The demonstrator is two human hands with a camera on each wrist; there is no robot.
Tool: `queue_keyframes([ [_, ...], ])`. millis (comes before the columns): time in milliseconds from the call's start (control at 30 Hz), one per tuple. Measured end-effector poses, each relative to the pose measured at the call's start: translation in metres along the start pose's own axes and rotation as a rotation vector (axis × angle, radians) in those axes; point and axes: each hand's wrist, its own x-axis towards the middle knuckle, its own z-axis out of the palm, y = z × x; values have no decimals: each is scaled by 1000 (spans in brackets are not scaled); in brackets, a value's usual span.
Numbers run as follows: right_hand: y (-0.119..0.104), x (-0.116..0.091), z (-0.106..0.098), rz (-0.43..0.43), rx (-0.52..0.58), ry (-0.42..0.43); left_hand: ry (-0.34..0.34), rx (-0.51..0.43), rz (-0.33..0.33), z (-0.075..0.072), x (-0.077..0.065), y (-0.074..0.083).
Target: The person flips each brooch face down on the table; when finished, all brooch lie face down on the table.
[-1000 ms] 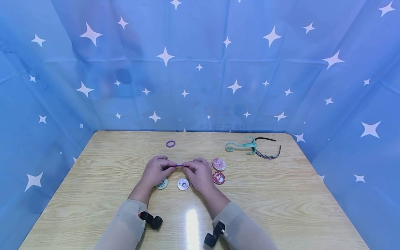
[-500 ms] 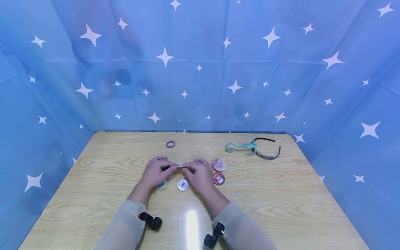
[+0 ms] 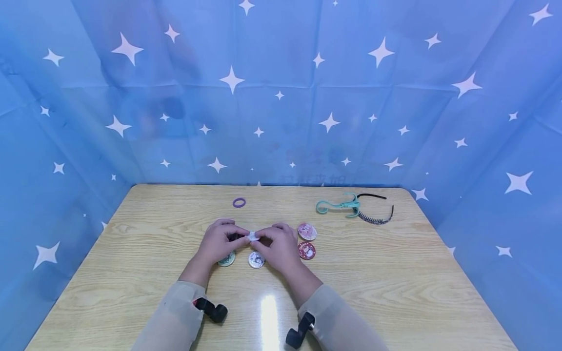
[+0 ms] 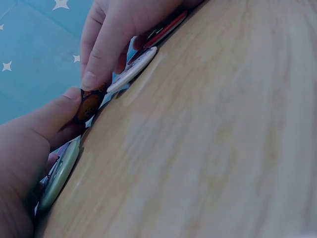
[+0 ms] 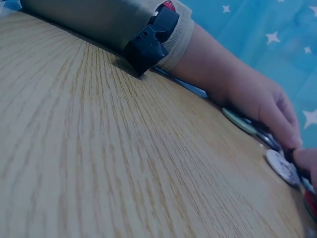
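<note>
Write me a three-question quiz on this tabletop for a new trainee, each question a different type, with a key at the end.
1. True or false: the left hand and the right hand both pinch the same small printed piece.
2. Which thing meets the headband in the head view: (a) purple ring, (b) teal hook-shaped thing, (c) white badge?
3. Short answer: of the red badge and the pink badge, which lies nearer the person?

Key: 1. True. 2. b. 3. The red badge.
</note>
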Motion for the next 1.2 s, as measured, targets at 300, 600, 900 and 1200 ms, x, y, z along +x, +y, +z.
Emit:
queue_keyframes([
  [300, -1, 0, -2, -46, -27, 2, 6, 24, 19, -1, 0, 2],
  [600, 0, 1, -2, -53, -32, -5, 16, 38, 33, -1, 1, 1],
  [900, -2, -1, -2, -57, -63, 1, -5, 30, -18, -1, -1, 2],
  [1200, -6, -4, -4, -63, -91, 53, 14, 27, 6, 0, -1, -1],
])
